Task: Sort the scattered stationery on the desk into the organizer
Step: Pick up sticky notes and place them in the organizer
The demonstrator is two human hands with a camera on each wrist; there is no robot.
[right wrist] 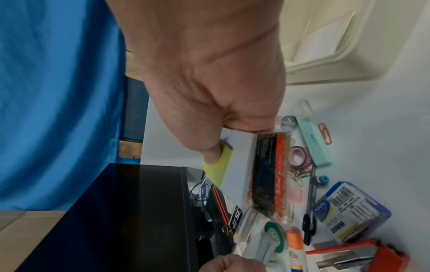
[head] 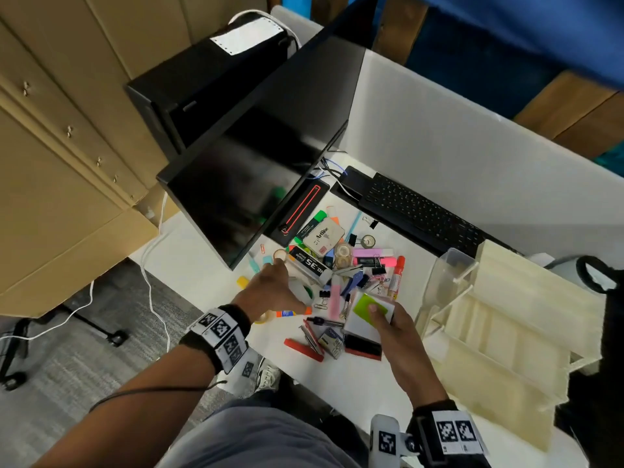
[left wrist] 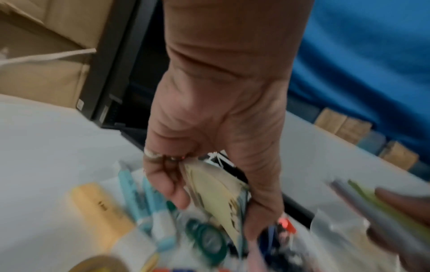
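Boxes (head: 50, 136): brown cardboard, far left, beyond the desk edge.
Monitor (head: 236, 197): black, screen dark, at the desk's left rear.
Left hand (head: 273, 288): reaching into the left side of the pile, palm down. The left wrist view shows fingers (left wrist: 163, 184) curled and the thumb closed on a cream item (left wrist: 216, 191); blur prevents identifying it.
Desk (head: 354, 383): white top, carrying all stationery.
Pile (head: 337, 265): highlighters, binder clips, tape rolls, a black staple box marked "NO.35" (head: 309, 265) and a tin marked "Artline" (head: 322, 235), heaped together at desk centre, in front of the monitor.
Stapler (head: 304, 349): red, at the near edge of the pile.
Clip box (right wrist: 349, 211): blue and white, marked "28MM", beside the stapler.
Right hand (head: 395, 332): closed on a white pad (head: 368, 315) with a green patch on top, thumb pressed onto the green; held just above the pile's right side.
Keyboard (head: 422, 214): black, behind the pile.
Organizer (head: 506, 315): cream and clear, several compartments, at desk right, just beside the right hand; its contents cannot be made out.
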